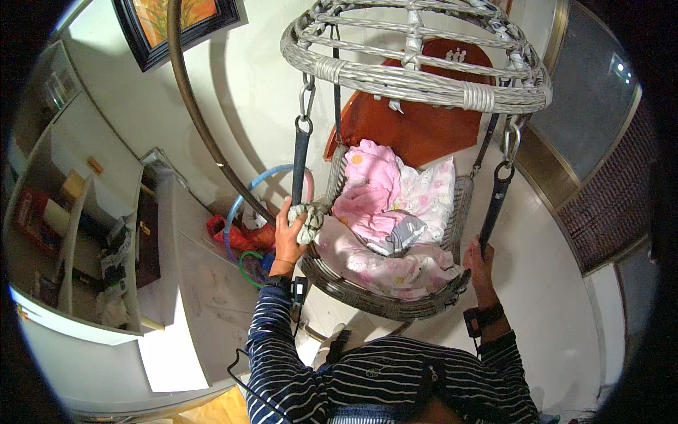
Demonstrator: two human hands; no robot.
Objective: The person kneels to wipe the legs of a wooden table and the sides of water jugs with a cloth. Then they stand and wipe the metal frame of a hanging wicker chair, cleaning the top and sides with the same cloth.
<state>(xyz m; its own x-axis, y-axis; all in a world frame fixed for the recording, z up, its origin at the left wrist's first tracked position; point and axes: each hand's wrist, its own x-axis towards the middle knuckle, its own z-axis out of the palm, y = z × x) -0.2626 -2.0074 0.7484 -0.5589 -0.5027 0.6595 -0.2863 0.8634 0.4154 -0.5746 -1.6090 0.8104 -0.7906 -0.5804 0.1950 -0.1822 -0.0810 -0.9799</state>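
A wicker hanging basket chair (365,297) hangs before me from dark straps and metal chains. My left hand (287,233) presses a crumpled, pale green cloth (307,221) against the lower end of the left front strap (300,164). On the opposite side, my right hand (481,259) grips the right front strap (493,212) low down. Pink fabric (373,180) and white patterned fabric (429,199) lie in the seat. A grey item (398,234) rests among them, and a patterned cushion (381,267) curves along the near rim.
Above the seat is a round wicker canopy frame (413,87). A curved metal pole (196,111) passes on the left, near hoops (229,222) and a red object (243,238). Cabinet shelves (79,254) stand at far left. A brown wooden panel (408,130) leans behind.
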